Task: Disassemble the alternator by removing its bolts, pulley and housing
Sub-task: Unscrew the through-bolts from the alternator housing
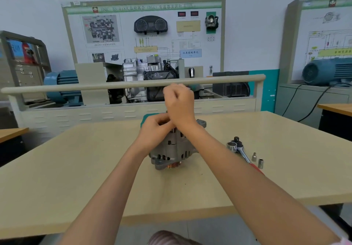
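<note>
Alternator (pixel 172 149) stands near the middle of the beige table (pixel 76 168), pulley (pixel 173 165) end facing the camera and low against the tabletop, rear end pointing away. Both housing halves are together and the pulley is still mounted, so judged stage: early, working on fasteners at the far end.

Left hand (pixel 155 128) rests on the upper rear of the housing, fingers curled around it; it reads as a steadying grip. Right hand (pixel 180 103) is raised just above the left, fingers bunched closed as if pinching something small or gripping a slim tool. What it holds is hidden behind the fingers, cannot tell. A teal object (pixel 147 118) shows just behind the left hand; identity unclear.

Next move, as a judgement: if a bolt has come free, set it aside in a fixed spot; otherwise work round the remaining rear fasteners while the left hand stops the body rolling.

Nearby, right of the alternator and apart from it: ratchet wrench (pixel 241 150) with red handle, a large socket (pixel 231 146) by its head, two small sockets (pixel 257 160) standing upright just beside the handle. The right forearm crosses in front of the ratchet handle, so reaching for it means drawing the arm back first.

Beyond the table: a railing (pixel 95 86), a gearbox training board (pixel 144 35), blue motors.
</note>
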Demonstrator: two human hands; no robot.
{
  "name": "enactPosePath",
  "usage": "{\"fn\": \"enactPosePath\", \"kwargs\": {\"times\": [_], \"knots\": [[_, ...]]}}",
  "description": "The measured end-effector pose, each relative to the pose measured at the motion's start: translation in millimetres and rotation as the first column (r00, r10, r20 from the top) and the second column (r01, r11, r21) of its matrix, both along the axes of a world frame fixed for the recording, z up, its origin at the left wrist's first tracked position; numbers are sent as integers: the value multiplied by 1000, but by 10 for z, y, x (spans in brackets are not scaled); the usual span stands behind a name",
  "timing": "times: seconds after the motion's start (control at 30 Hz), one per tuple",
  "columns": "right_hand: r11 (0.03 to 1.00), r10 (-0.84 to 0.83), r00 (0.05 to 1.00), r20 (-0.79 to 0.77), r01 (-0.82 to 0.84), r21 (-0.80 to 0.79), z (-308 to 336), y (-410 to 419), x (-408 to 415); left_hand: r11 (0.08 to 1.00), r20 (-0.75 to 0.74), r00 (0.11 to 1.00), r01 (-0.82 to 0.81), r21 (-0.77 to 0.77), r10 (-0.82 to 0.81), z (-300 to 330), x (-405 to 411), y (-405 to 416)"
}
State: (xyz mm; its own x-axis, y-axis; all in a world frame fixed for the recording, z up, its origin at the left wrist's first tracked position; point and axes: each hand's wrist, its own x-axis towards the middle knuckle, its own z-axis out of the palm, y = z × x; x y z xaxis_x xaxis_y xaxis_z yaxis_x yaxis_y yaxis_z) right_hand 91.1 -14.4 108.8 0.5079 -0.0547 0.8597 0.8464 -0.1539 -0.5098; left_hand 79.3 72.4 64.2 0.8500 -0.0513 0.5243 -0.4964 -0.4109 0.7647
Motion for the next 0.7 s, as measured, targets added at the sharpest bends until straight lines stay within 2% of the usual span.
{"fn": "enactPosePath", "kwargs": {"times": [0.07, 0.1, 0.2, 0.27, 0.4, 0.53, 0.7], "knots": [[960, 249, 957, -147, -224, 169, 55, -65, 18, 999, -18, 998, 52, -17, -52, 9, -27, 1], [934, 319, 929, -186, -275, 228, 72, -108, 58, 997, -35, 997, 71, -39, -72, 9, -37, 7], [899, 387, 884, -261, -300, 319, 81, -265, 166, 996, -78, 995, 65, -61, -69, 8, -42, 4], [903, 370, 874, -314, -260, 342, 40, -349, 200, 999, -101, 995, 17, -41, -22, 14, -37, -17], [931, 299, 898, -322, -200, 306, -57, -400, 206, 1000, -115, 993, -15, -15, 14, 11, -32, -40], [963, 253, 931, -265, -216, 161, 64, -300, 153, 1000, -92, 996, 16, -21, -18, 19, -43, -17], [961, 276, 930, -244, -269, 63, 169, -115, 125, 986, -146, 978, 132, -105, -147, 75, -78, 39]]}}
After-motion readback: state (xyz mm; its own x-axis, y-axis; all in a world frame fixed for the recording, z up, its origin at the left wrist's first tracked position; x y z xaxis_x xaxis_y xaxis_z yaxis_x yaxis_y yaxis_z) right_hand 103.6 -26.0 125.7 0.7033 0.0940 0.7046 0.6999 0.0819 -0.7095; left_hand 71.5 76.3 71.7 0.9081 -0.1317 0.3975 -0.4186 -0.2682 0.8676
